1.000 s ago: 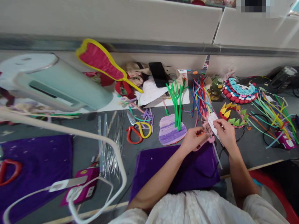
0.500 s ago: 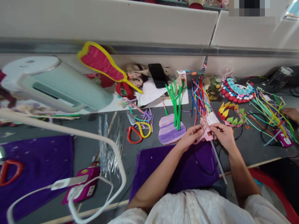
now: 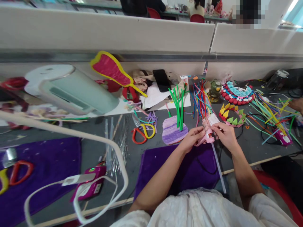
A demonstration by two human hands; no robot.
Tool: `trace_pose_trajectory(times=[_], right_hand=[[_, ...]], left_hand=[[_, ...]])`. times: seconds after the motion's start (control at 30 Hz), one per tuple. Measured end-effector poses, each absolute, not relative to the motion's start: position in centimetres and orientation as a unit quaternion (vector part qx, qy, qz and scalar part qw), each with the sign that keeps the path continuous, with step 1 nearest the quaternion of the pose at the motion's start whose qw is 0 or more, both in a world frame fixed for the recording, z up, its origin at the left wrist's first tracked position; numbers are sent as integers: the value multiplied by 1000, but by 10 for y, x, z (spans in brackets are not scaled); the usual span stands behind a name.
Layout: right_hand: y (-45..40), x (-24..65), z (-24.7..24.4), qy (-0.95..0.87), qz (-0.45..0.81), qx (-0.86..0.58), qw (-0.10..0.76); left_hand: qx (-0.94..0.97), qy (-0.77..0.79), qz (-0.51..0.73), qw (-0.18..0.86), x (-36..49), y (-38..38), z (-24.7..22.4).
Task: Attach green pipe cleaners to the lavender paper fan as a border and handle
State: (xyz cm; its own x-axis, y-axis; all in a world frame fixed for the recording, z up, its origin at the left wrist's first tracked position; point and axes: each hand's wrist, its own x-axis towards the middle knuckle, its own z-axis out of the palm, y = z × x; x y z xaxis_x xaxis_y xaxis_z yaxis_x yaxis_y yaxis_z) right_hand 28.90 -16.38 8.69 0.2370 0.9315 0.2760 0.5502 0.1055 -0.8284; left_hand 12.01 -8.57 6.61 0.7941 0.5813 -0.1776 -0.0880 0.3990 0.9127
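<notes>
My left hand [image 3: 194, 136] is closed around a small pink glue gun [image 3: 208, 130], above the edge of a folded purple cloth [image 3: 163, 171]. A long translucent glue stick [image 3: 219, 171] sticks out of the glue gun's back end, slanting toward my body. My right hand [image 3: 224, 135] has its thumb and fingers pinched together close against the gun's right side; whatever is between them is hidden. A white paper tag [image 3: 213, 119] shows just above those fingers. Beyond the gun lies a bundle of coloured pipe cleaners [image 3: 201, 99].
Left of my hands are a purple striped piece [image 3: 174, 132] with green stems [image 3: 177, 108] and scissors [image 3: 139, 134]. A paper crown [image 3: 233, 116] and beaded collar [image 3: 238, 91] lie right. A white cable [image 3: 113, 151] arches in front. Another person's hand [image 3: 297, 104] is at far right.
The view has tilted up slightly and shifted, showing more of the room beyond the divider. Both hands stay at the glue gun, which has turned a little.
</notes>
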Motion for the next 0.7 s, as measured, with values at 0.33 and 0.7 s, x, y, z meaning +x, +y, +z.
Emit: trace_pose_trajectory(times=[0.33, 0.7], right_hand=[[-173, 285, 98, -674, 87, -604, 416], [-186, 275, 111, -650, 137, -603, 441]], left_hand=[[532, 226, 222, 785, 112, -99, 71], [535, 232, 230, 779, 104, -110, 71]])
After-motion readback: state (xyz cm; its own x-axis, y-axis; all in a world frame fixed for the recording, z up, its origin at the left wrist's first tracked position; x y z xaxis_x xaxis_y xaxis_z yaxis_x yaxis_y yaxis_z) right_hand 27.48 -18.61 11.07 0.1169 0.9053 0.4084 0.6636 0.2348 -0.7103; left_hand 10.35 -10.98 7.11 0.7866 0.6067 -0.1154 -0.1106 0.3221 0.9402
